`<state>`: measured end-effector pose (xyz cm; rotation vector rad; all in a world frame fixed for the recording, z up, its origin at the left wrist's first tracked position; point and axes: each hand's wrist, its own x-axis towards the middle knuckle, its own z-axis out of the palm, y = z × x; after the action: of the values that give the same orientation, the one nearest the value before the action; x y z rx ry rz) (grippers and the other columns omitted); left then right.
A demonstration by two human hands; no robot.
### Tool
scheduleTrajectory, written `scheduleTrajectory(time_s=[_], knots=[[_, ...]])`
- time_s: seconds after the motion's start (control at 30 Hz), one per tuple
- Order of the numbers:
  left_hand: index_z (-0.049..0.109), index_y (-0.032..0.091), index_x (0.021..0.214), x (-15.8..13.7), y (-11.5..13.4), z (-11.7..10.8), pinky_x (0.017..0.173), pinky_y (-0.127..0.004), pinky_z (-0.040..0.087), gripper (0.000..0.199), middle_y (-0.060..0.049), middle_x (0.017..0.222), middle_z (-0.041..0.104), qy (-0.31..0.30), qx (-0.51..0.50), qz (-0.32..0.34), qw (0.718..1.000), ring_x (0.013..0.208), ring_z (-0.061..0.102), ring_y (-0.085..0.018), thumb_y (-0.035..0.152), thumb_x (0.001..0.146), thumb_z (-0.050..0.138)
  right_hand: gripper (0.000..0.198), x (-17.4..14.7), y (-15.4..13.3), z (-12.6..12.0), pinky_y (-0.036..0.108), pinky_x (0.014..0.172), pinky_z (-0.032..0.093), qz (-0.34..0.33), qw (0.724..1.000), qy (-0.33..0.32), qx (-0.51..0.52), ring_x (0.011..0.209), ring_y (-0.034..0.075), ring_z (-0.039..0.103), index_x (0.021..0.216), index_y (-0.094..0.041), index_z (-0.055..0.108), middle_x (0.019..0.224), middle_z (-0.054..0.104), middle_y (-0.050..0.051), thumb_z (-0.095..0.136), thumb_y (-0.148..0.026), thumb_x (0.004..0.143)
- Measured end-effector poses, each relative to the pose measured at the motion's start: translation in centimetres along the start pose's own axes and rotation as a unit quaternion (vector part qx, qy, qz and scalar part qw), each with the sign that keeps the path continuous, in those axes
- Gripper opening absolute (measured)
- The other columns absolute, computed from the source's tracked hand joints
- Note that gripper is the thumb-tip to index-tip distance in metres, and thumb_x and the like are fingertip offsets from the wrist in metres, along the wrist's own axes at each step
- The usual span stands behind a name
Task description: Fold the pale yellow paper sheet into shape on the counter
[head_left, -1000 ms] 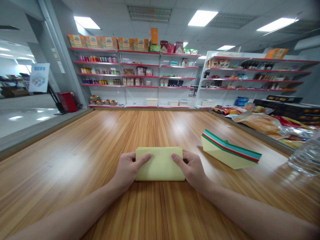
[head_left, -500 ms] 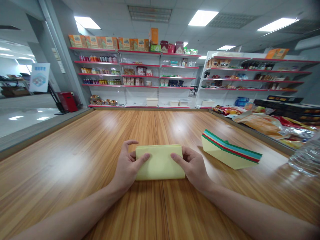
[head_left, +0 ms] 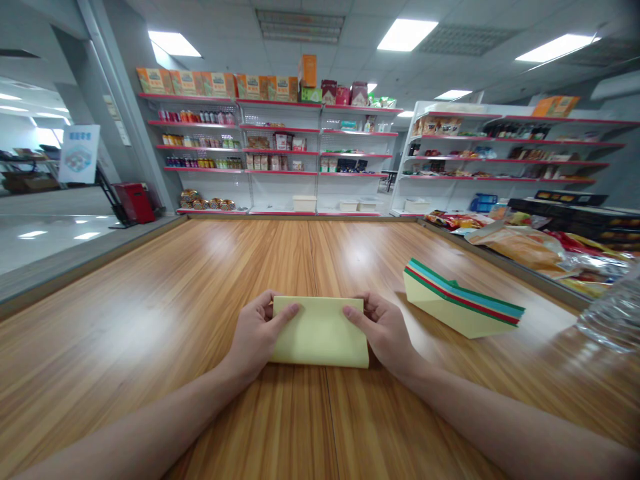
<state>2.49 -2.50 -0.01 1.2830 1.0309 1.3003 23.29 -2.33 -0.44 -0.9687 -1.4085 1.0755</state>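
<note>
Between my hands is a folded sheet of pale yellow paper (head_left: 320, 333), a wide rectangle with a rounded fold along its near edge. My left hand (head_left: 260, 330) pinches its left side, thumb on the front and fingers behind. On the right side my right hand (head_left: 385, 327) grips it the same way. The fingers behind the paper are partly hidden. To the right, apart from my hands, a boat-shaped folded paper (head_left: 463, 303) with green, blue and red bands along its top rests on the wooden table (head_left: 225, 267).
A clear plastic bottle (head_left: 613, 313) lies at the right edge. Snack bags (head_left: 525, 247) and stacked black boxes (head_left: 575, 217) are heaped at the back right. Beyond the table stand stocked shelves (head_left: 280, 153), and a red box (head_left: 135, 203) sits on the floor at left.
The top edges of the paper, slightly apart before, now look even, and the sheet sits a little lower. My left index finger, raised earlier, has curled down behind the paper.
</note>
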Motion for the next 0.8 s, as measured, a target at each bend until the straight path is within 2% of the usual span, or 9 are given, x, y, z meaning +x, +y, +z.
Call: scheduleTrajectory(time_s=[0.13, 0.23, 0.5, 0.7, 0.8], knots=[[0.052, 0.019, 0.105, -0.16, 0.39, 0.25, 0.047, -0.023, 0.044, 0.046, -0.001, 0.068, 0.067, 0.015, -0.023, -0.010, 1.000, 0.055, 0.061, -0.016, 0.042, 0.069, 0.068, 0.029, 0.06, 0.01, 0.07, 0.026, 0.054, 0.046, 0.004, 1.000, -0.001, 0.008, 0.066, 0.017, 0.060, 0.095, -0.018, 0.056, 0.075, 0.065, 0.003, 0.064, -0.038, 0.076], [0.057, 0.017, 0.100, -0.17, 0.38, 0.23, 0.050, -0.022, 0.045, 0.041, -0.003, 0.072, 0.068, 0.011, -0.018, -0.001, 1.000, 0.058, 0.061, -0.015, 0.041, 0.069, 0.068, 0.036, 0.08, -0.05, 0.20, 0.027, 0.054, 0.047, -0.002, 1.000, 0.011, -0.003, 0.068, 0.018, 0.061, 0.104, -0.019, 0.055, 0.078, 0.065, 0.004, 0.064, -0.039, 0.075], [0.057, 0.018, 0.097, 0.07, -0.07, -0.06, 0.050, -0.021, 0.043, 0.034, -0.002, 0.071, 0.066, 0.008, 0.003, 0.006, 1.000, 0.058, 0.059, -0.014, 0.040, 0.072, 0.066, 0.030, 0.05, 0.05, 0.25, 0.026, 0.051, 0.045, -0.010, 0.999, 0.017, -0.031, 0.064, 0.017, 0.060, 0.097, -0.018, 0.057, 0.075, 0.066, 0.004, 0.063, -0.038, 0.076], [0.059, 0.018, 0.094, 0.07, -0.19, -0.05, 0.049, -0.021, 0.042, 0.032, -0.002, 0.069, 0.066, 0.018, 0.015, 0.020, 1.000, 0.057, 0.059, -0.014, 0.040, 0.072, 0.066, 0.040, 0.03, -0.31, 0.23, 0.026, 0.054, 0.047, -0.013, 1.000, 0.024, -0.008, 0.066, 0.017, 0.061, 0.105, -0.018, 0.052, 0.076, 0.065, 0.003, 0.065, -0.039, 0.074], [0.060, 0.019, 0.092, 0.11, -0.24, -0.06, 0.049, -0.020, 0.041, 0.030, -0.001, 0.067, 0.065, 0.024, 0.017, 0.027, 0.999, 0.056, 0.057, -0.013, 0.039, 0.071, 0.067, 0.036, 0.06, -0.37, 0.15, 0.026, 0.053, 0.046, -0.009, 1.000, 0.025, -0.008, 0.063, 0.016, 0.060, 0.098, -0.018, 0.055, 0.073, 0.065, 0.003, 0.066, -0.040, 0.073]])
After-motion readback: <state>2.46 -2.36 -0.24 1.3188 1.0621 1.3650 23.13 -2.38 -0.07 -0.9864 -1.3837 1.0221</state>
